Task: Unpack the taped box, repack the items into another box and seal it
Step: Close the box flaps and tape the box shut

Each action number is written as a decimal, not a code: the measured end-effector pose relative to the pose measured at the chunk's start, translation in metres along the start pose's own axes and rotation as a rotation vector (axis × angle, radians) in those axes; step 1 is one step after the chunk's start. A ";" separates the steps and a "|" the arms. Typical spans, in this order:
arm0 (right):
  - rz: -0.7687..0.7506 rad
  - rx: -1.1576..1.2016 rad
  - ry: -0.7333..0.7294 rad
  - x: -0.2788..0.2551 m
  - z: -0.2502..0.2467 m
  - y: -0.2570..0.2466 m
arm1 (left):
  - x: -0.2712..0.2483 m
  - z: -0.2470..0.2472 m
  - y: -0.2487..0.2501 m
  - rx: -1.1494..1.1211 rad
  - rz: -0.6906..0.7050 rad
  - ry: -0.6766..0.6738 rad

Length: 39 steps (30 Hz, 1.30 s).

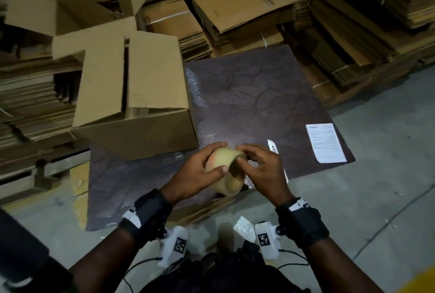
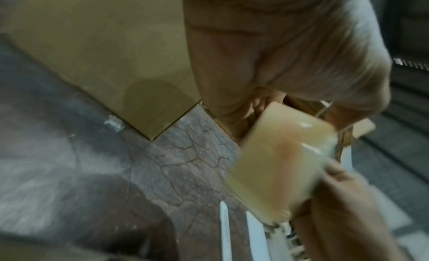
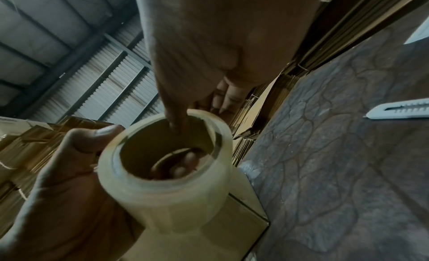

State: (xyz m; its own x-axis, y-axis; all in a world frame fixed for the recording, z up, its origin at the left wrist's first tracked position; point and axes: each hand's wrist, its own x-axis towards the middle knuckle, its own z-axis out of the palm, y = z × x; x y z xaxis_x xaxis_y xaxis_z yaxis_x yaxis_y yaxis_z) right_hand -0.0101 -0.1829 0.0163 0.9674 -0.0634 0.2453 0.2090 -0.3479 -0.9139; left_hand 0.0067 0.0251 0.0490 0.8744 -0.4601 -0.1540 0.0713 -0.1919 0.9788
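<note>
Here left hand [image 1: 200,170] grip wraps tape roll [image 1: 229,175]; right hand [image 1: 263,170] pinches its rim.

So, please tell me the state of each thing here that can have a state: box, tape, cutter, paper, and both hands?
cardboard box: flaps folded shut, seam open, not taped.
tape roll: held up between both hands, above the mat.
left hand: grips the roll's outside.
right hand: fingers at the roll's rim, one reaching inside.
box cutter: lying on the mat, untouched; blade unclear.
paper sheet: lying flat on the mat.

Dim overall, wrist views blurry, edges distorted w/ fisheye.
</note>
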 end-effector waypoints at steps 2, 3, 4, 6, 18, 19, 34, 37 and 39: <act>0.032 0.040 0.001 -0.004 0.010 -0.007 | -0.010 -0.009 0.002 -0.091 0.013 0.064; 0.054 0.049 -0.004 -0.007 0.016 -0.009 | -0.015 -0.014 0.003 -0.139 0.029 0.096; 0.087 0.053 -0.010 -0.010 0.022 -0.012 | -0.019 -0.019 0.004 -0.181 0.049 0.128; 0.180 0.074 -0.019 -0.014 0.037 -0.015 | -0.028 -0.030 0.008 -0.253 0.094 0.166; 0.262 0.260 -0.119 -0.002 0.084 -0.045 | -0.042 -0.077 0.012 -0.274 -0.039 0.041; 0.230 0.236 -0.127 0.003 0.083 -0.049 | -0.040 -0.077 0.014 -0.280 -0.068 0.013; 0.151 0.149 -0.036 0.024 0.072 -0.065 | -0.027 -0.111 0.025 -0.456 0.009 -0.216; 0.213 0.228 -0.114 0.026 0.070 -0.066 | -0.026 -0.112 0.023 -0.502 -0.003 -0.199; 0.168 0.181 -0.110 0.025 0.070 -0.067 | -0.025 -0.110 0.025 -0.484 -0.009 -0.151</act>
State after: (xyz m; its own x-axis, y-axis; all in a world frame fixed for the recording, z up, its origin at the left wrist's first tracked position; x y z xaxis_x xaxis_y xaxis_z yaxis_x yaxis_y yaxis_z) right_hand 0.0104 -0.0955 0.0614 0.9984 -0.0004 0.0573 0.0564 -0.1679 -0.9842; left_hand 0.0388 0.1269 0.0923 0.7963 -0.5872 -0.1455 0.3241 0.2111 0.9222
